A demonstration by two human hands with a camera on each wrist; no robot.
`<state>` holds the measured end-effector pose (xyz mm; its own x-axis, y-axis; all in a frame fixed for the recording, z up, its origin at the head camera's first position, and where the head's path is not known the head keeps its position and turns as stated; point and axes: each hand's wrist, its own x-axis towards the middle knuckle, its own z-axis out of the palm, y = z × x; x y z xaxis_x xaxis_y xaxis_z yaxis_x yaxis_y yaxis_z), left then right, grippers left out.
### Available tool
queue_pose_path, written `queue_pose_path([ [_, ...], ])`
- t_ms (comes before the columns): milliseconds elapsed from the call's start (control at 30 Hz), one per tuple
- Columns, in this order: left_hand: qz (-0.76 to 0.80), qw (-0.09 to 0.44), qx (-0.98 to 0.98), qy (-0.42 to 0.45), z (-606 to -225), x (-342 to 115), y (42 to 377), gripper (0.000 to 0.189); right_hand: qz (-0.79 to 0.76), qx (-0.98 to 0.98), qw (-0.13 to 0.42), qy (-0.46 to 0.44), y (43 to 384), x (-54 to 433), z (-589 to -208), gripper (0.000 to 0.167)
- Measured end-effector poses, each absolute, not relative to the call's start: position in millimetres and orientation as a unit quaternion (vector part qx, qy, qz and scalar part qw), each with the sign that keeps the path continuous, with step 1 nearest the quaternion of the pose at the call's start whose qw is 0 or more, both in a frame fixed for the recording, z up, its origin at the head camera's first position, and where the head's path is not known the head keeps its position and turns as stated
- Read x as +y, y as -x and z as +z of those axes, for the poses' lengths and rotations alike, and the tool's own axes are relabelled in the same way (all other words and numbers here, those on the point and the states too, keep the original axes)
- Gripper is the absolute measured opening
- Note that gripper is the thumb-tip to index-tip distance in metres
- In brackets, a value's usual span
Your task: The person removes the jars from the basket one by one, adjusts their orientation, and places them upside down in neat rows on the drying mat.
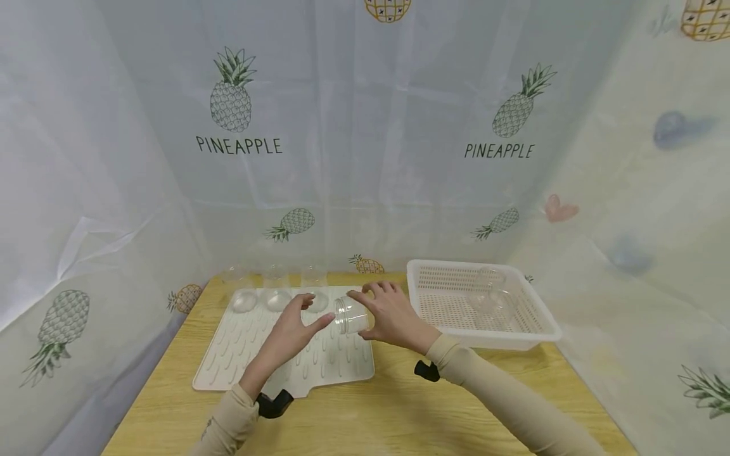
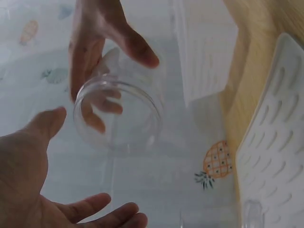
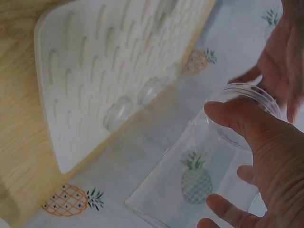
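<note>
A clear jar [image 1: 353, 315] lies sideways in the air above the ribbed white mat [image 1: 342, 367], its threaded mouth toward the left. My right hand [image 1: 396, 316] grips its other end between thumb and fingers. The left hand [image 1: 293, 335] hovers beside the mouth, thumb and fingers spread apart, holding nothing. In the left wrist view, the jar's round rim [image 2: 156, 111] faces this spread hand, and the right hand's fingers show through the clear wall. From the right wrist, my thumb [image 3: 228, 114] overlaps the threaded rim.
Three clear jars stand along the mat's back edge, one of them at the far left [image 1: 244, 301]. A white perforated basket [image 1: 422, 297] on the right holds clear jars [image 1: 490, 304]. Pineapple-printed curtains [image 1: 371, 171] enclose the wooden table [image 1: 365, 418] at the back and sides.
</note>
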<state>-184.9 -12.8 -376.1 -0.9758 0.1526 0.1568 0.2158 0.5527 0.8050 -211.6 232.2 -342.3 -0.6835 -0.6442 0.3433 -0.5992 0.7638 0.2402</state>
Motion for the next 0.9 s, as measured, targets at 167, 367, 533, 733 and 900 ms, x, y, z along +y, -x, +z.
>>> queue_pose_path([
  [167, -0.471, 0.012, -0.873, 0.127, -379.0, 4.1, 185.7, 0.096, -0.077, -0.906, 0.219, -0.355, 205.0, 224.8, -347.4, 0.084],
  [367, -0.474, 0.003, -0.869, 0.145, -381.2, 12.4, 185.9, 0.096, -0.077, -0.896, 0.238, -0.367, 202.5, 222.4, -348.8, 0.086],
  [533, -0.477, 0.004, -0.866, 0.153, -382.2, 16.1, 187.3, 0.087, -0.08, -0.892, 0.248, -0.37, 202.4, 221.2, -349.7, 0.087],
  [733, -0.484, 0.004, -0.861, 0.154, -383.6, 17.8, 187.9, 0.083, -0.07, -0.89, 0.252, -0.374, 203.2, 221.4, -352.8, 0.086],
  [900, -0.489, 0.006, -0.859, 0.155, -386.5, 19.0, 188.3, 0.083, -0.057, -0.89, 0.257, -0.372, 202.9, 222.2, -359.7, 0.087],
])
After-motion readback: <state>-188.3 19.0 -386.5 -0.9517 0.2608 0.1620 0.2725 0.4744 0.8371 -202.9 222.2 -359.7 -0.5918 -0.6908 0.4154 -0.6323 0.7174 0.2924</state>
